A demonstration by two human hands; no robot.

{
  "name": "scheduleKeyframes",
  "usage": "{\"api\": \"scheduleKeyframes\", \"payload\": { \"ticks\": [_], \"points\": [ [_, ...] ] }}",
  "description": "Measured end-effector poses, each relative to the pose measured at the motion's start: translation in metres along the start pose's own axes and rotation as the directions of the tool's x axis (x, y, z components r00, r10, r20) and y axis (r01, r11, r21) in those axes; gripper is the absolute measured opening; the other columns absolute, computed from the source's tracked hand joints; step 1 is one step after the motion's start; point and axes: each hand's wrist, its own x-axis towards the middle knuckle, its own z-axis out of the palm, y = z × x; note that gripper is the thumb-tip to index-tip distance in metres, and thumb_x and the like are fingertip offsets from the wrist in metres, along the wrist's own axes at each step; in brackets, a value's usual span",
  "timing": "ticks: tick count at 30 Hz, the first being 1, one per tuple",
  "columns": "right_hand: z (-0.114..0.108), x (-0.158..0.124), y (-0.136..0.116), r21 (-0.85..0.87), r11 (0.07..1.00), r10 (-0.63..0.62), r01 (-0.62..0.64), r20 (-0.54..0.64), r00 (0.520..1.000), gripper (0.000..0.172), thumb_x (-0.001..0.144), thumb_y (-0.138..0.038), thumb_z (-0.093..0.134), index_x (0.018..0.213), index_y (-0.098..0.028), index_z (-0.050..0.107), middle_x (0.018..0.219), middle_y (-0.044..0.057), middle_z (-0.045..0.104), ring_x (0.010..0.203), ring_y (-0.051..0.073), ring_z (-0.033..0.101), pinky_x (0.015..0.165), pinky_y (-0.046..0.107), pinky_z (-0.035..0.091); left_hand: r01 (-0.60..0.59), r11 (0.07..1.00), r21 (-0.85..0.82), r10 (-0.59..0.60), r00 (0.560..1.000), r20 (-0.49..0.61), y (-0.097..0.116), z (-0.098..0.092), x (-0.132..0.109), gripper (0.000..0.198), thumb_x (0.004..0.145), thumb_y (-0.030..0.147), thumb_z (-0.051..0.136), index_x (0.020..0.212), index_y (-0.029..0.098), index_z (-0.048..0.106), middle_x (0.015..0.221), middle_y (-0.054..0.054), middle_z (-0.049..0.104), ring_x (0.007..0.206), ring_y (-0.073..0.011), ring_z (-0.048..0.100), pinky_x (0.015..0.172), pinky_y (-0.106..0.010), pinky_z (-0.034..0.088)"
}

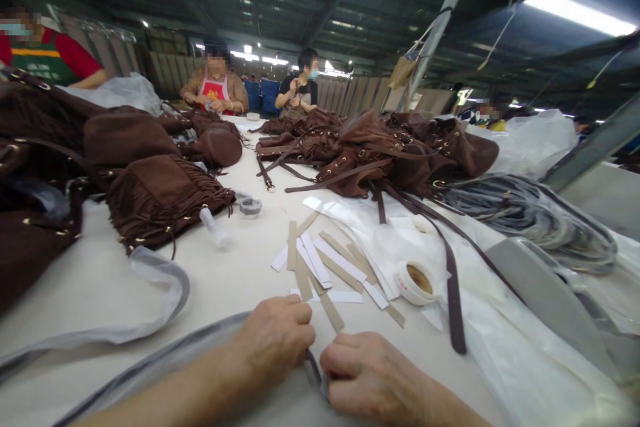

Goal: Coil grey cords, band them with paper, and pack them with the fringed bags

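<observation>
My left hand [277,333] is closed around a dark strap [200,340] sheathed in translucent plastic, which trails off to the lower left. My right hand [373,373] is closed on the same strap a little farther along, and a short dark piece shows between the two fists. The fingertips of both are mostly hidden. Just beyond my knuckles lies a loose pile of white and tan card strips [325,260]. A roll of white tape [415,282] rests to the right of them. Another plastic-wrapped strap [170,307] curves across the table on the left.
Brown fringed bags [165,193] are heaped on the left, and more brown bags [370,147] lie at the back centre. Coiled wrapped straps [535,213] and a grey dispenser-like object [545,300] sit at right. White plastic sheeting [515,347] covers the right side. Several co-workers stand beyond.
</observation>
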Motion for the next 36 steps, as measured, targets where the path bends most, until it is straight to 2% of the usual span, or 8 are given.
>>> {"api": "scheduleKeyframes", "payload": {
  "ticks": [2,10,14,19,24,29,33,36],
  "points": [
    [0.0,0.0,0.002,0.025,0.999,-0.045,0.045,-0.01,0.999,0.038,0.1,-0.019,0.041,0.062,-0.02,0.05,0.07,-0.003,0.053,0.061,0.012,0.042,0.051,0.028,0.028,-0.03,0.993,-0.115,0.03,1.0,-0.003,-0.005,-0.002,0.013,0.012,0.081,0.01,0.065,0.079,0.02,0.057,0.08,0.002,0.062,0.076,-0.0171,0.054,0.067,-0.029,0.039],
    [0.002,-0.011,0.001,0.08,0.997,0.009,-0.002,-0.095,0.995,0.044,0.101,-0.016,0.03,0.062,-0.02,0.05,0.064,-0.002,0.053,0.056,0.012,0.043,0.052,0.027,0.033,-0.175,0.869,-0.462,0.194,0.981,-0.005,-0.009,-0.007,0.03,0.041,0.064,-0.006,0.051,0.095,0.019,0.057,0.099,-0.002,0.062,0.096,-0.0166,0.057,0.083,-0.022,0.044],
    [0.002,-0.015,-0.001,0.126,0.962,0.254,-0.241,-0.095,0.963,0.046,0.103,-0.026,0.031,0.06,-0.02,0.047,0.056,-0.005,0.046,0.046,0.008,0.039,0.044,0.023,0.03,-0.2,0.845,-0.496,0.238,0.971,0.014,-0.014,-0.002,0.03,0.03,0.07,0.006,0.068,0.095,0.018,0.06,0.096,-0.002,0.065,0.089,-0.0182,0.06,0.079,-0.023,0.045],
    [0.002,-0.012,0.0,0.065,0.998,0.023,-0.011,-0.19,0.982,0.043,0.101,-0.015,0.035,0.061,-0.019,0.051,0.061,-0.002,0.053,0.059,0.012,0.046,0.059,0.025,0.04,-0.213,0.838,-0.502,0.244,0.97,-0.005,-0.016,0.003,0.031,0.023,0.081,0.024,0.074,0.102,0.021,0.064,0.1,-0.001,0.065,0.086,-0.0163,0.062,0.074,-0.022,0.043],
    [-0.001,-0.018,-0.011,-0.121,0.98,0.125,-0.156,-0.234,0.964,0.029,0.095,-0.012,0.044,0.069,-0.021,0.056,0.059,-0.001,0.052,0.054,0.014,0.044,0.051,0.028,0.032,-0.154,0.887,-0.436,0.185,0.982,0.029,-0.005,0.002,0.029,0.017,0.08,0.023,0.074,0.093,0.022,0.063,0.087,0.003,0.062,0.079,-0.0148,0.061,0.067,-0.023,0.041],
    [-0.004,-0.023,-0.024,-0.187,0.953,0.214,-0.24,-0.148,0.966,0.028,0.099,-0.017,0.04,0.078,-0.019,0.058,0.065,0.0,0.058,0.058,0.016,0.051,0.054,0.031,0.032,-0.111,0.912,-0.394,0.132,0.991,0.026,0.002,0.006,0.024,0.017,0.077,0.017,0.074,0.09,0.024,0.065,0.086,0.005,0.061,0.079,-0.0141,0.061,0.067,-0.022,0.042],
    [-0.003,-0.023,-0.032,-0.198,0.922,0.289,-0.333,-0.219,0.932,0.031,0.098,-0.013,0.035,0.077,-0.021,0.057,0.062,-0.002,0.059,0.062,0.016,0.054,0.077,0.033,0.037,-0.106,0.9,-0.424,0.111,0.994,-0.012,0.003,0.012,0.021,0.017,0.075,0.018,0.076,0.088,0.025,0.067,0.087,0.005,0.062,0.078,-0.0131,0.061,0.067,-0.021,0.041],
    [-0.009,-0.02,-0.037,-0.006,0.871,0.486,-0.491,-0.142,0.863,0.027,0.095,-0.014,0.039,0.08,-0.023,0.059,0.067,-0.004,0.063,0.073,0.015,0.06,0.102,0.038,0.026,-0.113,0.907,-0.406,0.105,0.994,-0.04,0.004,0.015,0.018,0.012,0.077,0.02,0.075,0.086,0.025,0.069,0.087,0.005,0.062,0.076,-0.0124,0.061,0.065,-0.022,0.04]
  ]
}}
